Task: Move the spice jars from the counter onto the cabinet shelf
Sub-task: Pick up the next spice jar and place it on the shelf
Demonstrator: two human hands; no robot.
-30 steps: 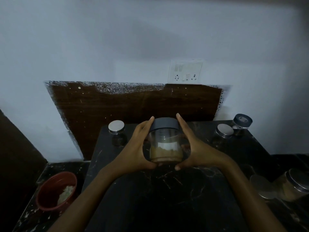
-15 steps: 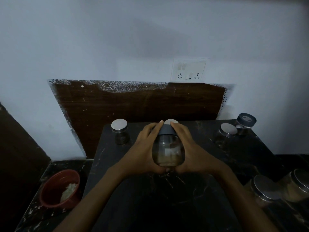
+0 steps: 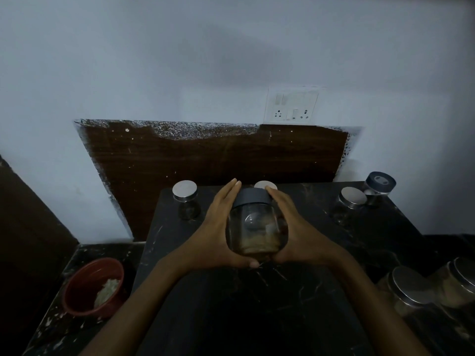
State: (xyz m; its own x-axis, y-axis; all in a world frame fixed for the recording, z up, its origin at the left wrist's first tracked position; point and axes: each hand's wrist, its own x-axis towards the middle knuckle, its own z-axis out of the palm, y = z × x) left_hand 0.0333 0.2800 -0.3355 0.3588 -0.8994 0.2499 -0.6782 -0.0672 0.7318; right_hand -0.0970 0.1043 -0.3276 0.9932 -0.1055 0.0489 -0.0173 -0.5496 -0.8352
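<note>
Nearest me, both forearms reach in over the black marble slab (image 3: 231, 312). Low on the left a red bowl (image 3: 84, 283) with a pale heap in it sits on the lower ledge. Low on the right the near jar pair (image 3: 411, 291) stands side by side, both silver-lidded.

Over the middle of the slab my left hand (image 3: 216, 235) and right hand (image 3: 300, 237) clamp the held jar (image 3: 257, 227) between them, palms on its glass sides and thumbs under its base. Its dark lid (image 3: 253, 199) leans away from me, and brownish contents lie at the bottom. I cannot tell whether it touches the slab. A second ago it stood upright and side-on with my fingers spread wider. Since half a second ago almost nothing differs.

At the back edge is a left back jar (image 3: 185, 199), then a silver lid (image 3: 266, 185) peeping out behind my fingertips, which was hidden a second ago. A right back jar (image 3: 352, 201) and a dark-lidded corner jar (image 3: 379, 185) follow.

The count is seven jars, five with silver lids and two with dark, plus one bowl. Beyond are the wood panel (image 3: 218, 160) and one socket plate (image 3: 291, 106).
</note>
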